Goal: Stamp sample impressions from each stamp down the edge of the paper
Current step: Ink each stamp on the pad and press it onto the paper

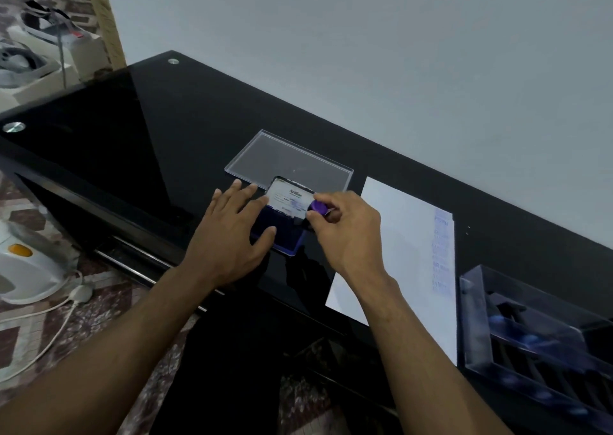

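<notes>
Head view is showing me a glossy black surface (159,129). I am seeing the left hand (232,239) lying flat, fingers (243,190) released and spread, steadying the ink pad (285,232) with its open lid. Just right, the right hand (348,232) is pinching a purple-knobbed stamp (319,208) over the pad. Farther right, the paper (398,242) is lying with faint purple impressions (441,252) running down its right edge. Beside it, a clear stamp case (537,335) is sitting.
</notes>
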`<state>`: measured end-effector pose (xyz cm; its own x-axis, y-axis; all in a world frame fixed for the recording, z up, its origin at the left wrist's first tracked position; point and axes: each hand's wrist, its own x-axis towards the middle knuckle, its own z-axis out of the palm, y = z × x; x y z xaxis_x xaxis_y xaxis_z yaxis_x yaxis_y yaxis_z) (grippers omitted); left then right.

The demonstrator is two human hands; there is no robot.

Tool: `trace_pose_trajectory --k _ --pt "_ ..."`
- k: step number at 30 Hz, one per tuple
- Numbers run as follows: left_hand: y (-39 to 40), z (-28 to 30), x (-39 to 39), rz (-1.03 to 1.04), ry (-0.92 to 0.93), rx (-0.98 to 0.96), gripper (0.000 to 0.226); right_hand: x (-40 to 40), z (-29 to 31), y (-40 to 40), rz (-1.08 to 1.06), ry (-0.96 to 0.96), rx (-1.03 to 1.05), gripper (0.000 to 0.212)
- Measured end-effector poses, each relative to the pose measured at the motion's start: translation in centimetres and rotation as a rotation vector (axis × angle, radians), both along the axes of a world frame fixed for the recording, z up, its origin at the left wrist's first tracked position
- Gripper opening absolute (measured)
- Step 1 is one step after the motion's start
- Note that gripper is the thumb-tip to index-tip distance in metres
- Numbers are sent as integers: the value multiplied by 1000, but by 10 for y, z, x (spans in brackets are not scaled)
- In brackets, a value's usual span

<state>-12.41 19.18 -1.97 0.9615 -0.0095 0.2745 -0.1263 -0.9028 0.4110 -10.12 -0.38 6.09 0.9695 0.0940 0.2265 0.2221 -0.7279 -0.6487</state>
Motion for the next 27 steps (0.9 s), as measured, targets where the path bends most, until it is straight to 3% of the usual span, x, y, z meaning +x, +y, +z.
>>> trace_pose_trajectory --k 15,27 --pt "-151 13 12 -323 -19 31 61 -46 10 -149 -286 -88 31 22" --pt "-219 4 20 -447 71 47 70 -63 4 -213 -375 -101 -68 24"
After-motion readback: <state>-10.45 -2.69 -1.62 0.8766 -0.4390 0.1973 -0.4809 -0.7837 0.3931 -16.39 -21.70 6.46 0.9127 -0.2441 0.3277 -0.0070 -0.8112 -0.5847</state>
